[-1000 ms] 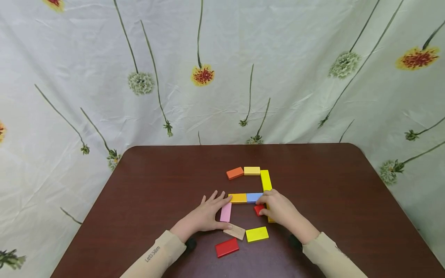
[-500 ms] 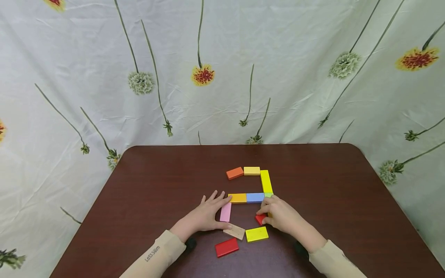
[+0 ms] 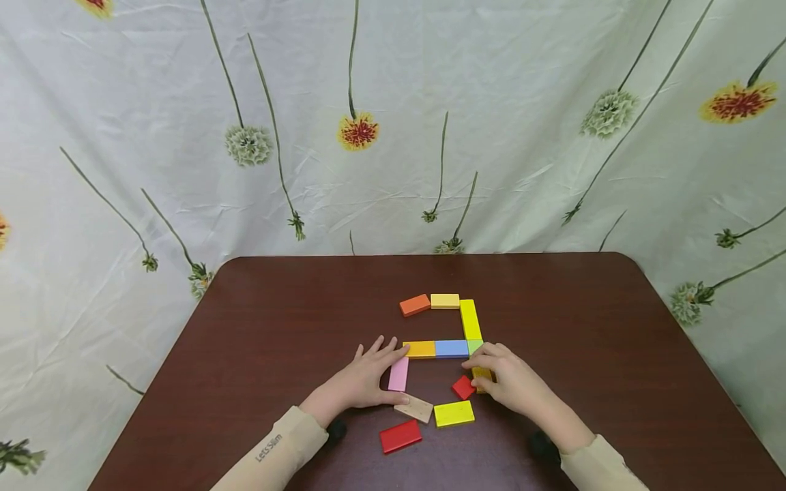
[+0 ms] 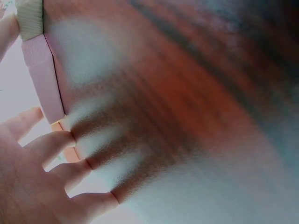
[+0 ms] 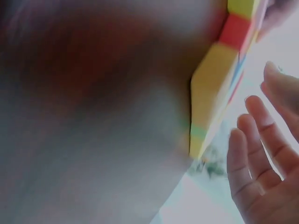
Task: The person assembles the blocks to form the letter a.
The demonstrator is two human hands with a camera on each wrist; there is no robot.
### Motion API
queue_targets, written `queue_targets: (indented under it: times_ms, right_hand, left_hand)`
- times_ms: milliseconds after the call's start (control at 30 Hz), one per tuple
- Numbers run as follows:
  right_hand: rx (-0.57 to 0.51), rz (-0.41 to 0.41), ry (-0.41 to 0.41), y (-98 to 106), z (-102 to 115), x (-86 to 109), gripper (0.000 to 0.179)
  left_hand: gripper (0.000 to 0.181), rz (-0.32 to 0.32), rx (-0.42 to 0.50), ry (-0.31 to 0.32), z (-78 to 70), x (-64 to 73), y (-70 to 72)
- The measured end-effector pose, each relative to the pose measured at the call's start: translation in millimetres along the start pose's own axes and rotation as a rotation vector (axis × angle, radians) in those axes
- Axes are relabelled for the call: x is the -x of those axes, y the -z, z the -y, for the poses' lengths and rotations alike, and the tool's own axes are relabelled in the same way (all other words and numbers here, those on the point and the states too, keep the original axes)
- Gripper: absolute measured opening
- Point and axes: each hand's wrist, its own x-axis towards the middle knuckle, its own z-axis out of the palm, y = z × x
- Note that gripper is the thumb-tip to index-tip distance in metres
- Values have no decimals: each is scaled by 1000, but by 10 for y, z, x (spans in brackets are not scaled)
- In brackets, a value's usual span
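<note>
We see both hands low over the bench (image 3: 307, 307), forearms coming in from the near edge in pale sleeves. The left hand (image 3: 359, 383) lies palm down, fingers spread wide and nearly straight. Its index fingertip is at the left end of the amber block (image 3: 421, 350); its thumb reaches to the wooden block (image 3: 414, 409). The pink block (image 3: 398, 375) lies in the gap between those two digits. We record this hand as gripping nothing.

The right hand (image 3: 516, 382) is angled inward, fingers gently bent, thumb held apart from them. The right wrist view shows a relaxed, uncurled hand with nothing in its grasp. From the head view its thumb and index tip frame the mustard block (image 3: 482, 374). The small red block (image 3: 463, 387) lies flat, turned cornerwise, immediately beside the thumb tip; we cannot tell whether they touch.

Above these, the blue block (image 3: 451, 348) continues the row from the amber one to the green block (image 3: 475, 347). Below, the yellow block (image 3: 454, 413) lies flat to the right of the wooden one.
</note>
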Motion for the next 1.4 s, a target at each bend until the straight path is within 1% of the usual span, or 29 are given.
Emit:
queue_targets:
  times_ms: [67,167,267,333,567,800,1067,1133,1200,1300,1367,1400]
  right_hand:
    - [-7,-15,-49,37,-45,25,29]
    - [8,5,-67,80,-113,66,32]
    - [30,43,-47,90,-155,105,35]
    - [48,49,-31,76,-169,124,36]
    - [94,-8,-7,13,-170,148,38]
    - [128,-53,44,-24,-184,159,37]
    - [163,-70,56,-50,-164,174,38]
    - [158,-68,46,-41,-159,176,37]
    - [136,-84,21,-28,-157,170,36]
    - [78,-115,-53,12,-166,124,34]
    - [34,-112,-110,47,-183,63,37]
    - [17,-97,-133,66,-195,29,40]
  left_hand:
    - [90,-1,-1,0,1,-1,-2]
    - [90,-1,-1,0,1,1,-1]
    - [90,-1,2,2,-1,8,2]
    - [90,1,6,4,-3,13,4]
    - [90,-2,1,4,-10,17,6]
    - [90,0,-1,-2,-18,18,16]
    - [90,0,-2,-8,-17,28,15]
    - [91,2,1,-7,-15,31,10]
    - [91,5,2,-7,-12,31,5]
    - [91,6,2,-5,-6,28,-1]
    - [91,1,3,-6,0,26,3]
    - [91,-2,7,-6,3,27,8]
